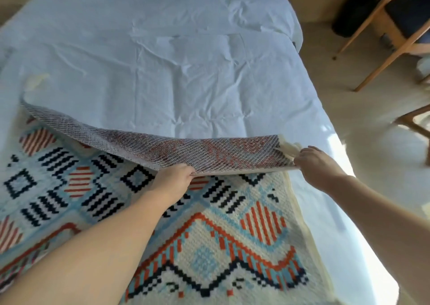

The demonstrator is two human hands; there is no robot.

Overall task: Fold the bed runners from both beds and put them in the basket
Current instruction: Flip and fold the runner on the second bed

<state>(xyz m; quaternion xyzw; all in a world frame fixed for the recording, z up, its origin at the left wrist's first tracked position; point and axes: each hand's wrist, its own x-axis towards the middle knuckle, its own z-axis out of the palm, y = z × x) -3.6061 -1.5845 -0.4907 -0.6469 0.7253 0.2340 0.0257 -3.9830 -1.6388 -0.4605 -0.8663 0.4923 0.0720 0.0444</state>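
A woven bed runner [218, 242] with orange, blue and black geometric patterns lies across the near end of a bed with a white duvet [176, 55]. Its far edge is lifted and turned back toward me, showing the greyish underside [144, 146]. My left hand [176, 179] pinches that lifted edge near its middle. My right hand [314, 162] grips the same edge at the right corner, by the cream fringe [289, 150]. The basket is not in view.
Beige carpet [349, 76] runs along the bed's right side. Wooden chair or desk legs [381, 48] stand at the upper right, with a dark bag [353, 13] on the floor behind them. Bright light falls on the bed's right edge.
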